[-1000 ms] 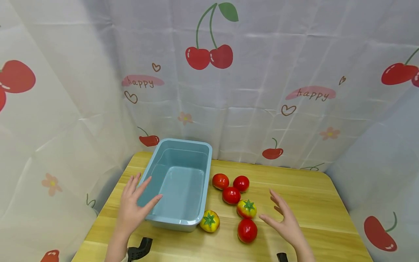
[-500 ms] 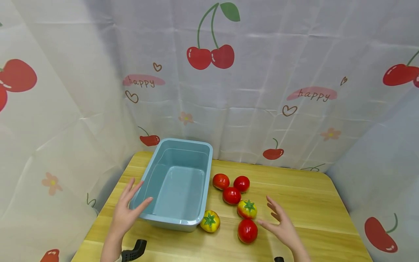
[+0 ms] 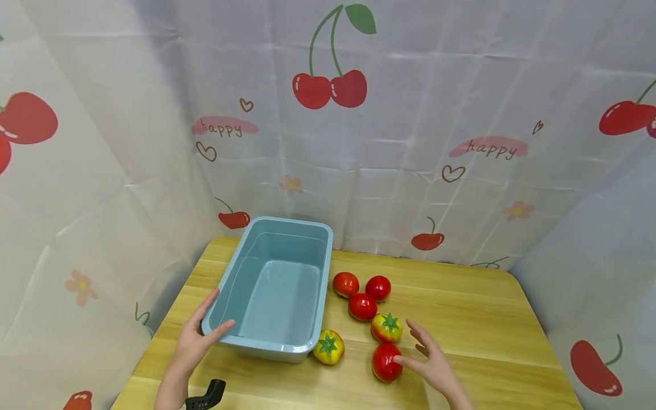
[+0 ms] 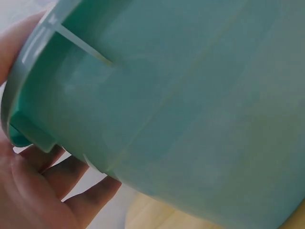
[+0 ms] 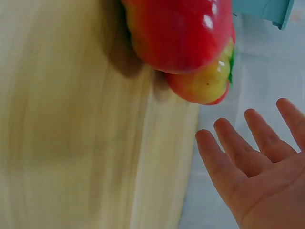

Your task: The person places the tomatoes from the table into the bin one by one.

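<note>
My left hand (image 3: 191, 344) is at the near left corner of a light blue plastic tub (image 3: 322, 285), its thumb over the rim and its fingers along the outer wall. The left wrist view shows the tub's outer wall (image 4: 181, 95) close up, with fingers (image 4: 93, 198) bent at its edge. My right hand (image 3: 433, 364) hovers beside the nearest red tomato (image 3: 385, 364), fingers spread and holding nothing. In the head view its thumb overlaps that tomato; whether they touch I cannot tell. Just behind it sits a yellow-red tomato (image 3: 383, 329) with a green star-shaped top.
Another yellow-red tomato (image 3: 328, 348) lies against the tub's near right corner. Three red tomatoes, one of them in front (image 3: 362, 306), cluster right of the tub. The wooden table (image 3: 476, 324) is enclosed by a cherry-print curtain (image 3: 359, 188) at the back and sides.
My left hand has come down and back onto the tub's near left corner. The right hand has moved left, closer to the nearest red tomato. Tub and tomatoes have stayed put.
</note>
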A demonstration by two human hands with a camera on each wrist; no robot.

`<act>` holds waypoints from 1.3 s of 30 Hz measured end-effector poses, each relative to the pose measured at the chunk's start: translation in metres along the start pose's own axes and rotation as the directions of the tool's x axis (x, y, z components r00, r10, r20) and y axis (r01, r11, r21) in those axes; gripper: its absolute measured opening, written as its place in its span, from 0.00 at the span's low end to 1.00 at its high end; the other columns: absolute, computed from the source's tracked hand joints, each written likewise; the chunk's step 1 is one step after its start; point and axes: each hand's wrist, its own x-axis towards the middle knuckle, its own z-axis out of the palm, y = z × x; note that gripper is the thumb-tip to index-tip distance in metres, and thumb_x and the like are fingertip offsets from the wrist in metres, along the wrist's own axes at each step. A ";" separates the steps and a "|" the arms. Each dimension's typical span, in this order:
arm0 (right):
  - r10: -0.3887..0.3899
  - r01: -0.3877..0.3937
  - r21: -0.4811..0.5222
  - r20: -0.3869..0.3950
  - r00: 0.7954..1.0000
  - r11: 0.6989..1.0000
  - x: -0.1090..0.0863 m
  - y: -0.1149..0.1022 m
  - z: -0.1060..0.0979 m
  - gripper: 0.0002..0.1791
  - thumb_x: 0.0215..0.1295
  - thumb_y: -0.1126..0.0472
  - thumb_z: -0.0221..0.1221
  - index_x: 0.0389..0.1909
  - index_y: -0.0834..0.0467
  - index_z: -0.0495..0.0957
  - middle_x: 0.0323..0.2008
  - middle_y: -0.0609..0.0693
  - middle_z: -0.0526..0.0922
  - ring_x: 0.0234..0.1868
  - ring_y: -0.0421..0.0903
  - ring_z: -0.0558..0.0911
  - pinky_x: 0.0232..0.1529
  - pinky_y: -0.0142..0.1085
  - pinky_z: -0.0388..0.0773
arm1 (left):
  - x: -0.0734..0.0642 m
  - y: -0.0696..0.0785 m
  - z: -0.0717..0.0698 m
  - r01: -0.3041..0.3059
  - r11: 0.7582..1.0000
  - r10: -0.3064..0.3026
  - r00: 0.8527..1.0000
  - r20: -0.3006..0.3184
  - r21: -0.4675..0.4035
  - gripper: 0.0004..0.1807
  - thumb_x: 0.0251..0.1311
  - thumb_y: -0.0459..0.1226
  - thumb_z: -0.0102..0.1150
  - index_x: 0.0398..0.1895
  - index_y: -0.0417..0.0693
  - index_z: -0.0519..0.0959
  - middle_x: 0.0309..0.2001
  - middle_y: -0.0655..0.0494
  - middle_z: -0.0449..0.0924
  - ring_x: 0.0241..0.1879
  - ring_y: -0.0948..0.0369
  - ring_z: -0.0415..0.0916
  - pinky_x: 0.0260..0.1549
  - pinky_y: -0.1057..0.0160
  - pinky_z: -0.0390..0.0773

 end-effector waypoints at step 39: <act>0.199 -0.207 0.131 0.067 0.978 0.970 -0.004 0.034 0.034 0.49 0.42 0.56 0.74 0.67 0.58 0.61 0.64 0.62 0.65 0.63 0.60 0.67 0.59 0.47 0.65 | 0.001 -0.007 0.001 0.035 0.999 -0.035 0.999 0.020 -0.008 0.43 0.58 0.40 0.63 0.74 0.62 0.51 0.73 0.50 0.42 0.69 0.42 0.44 0.43 0.81 0.63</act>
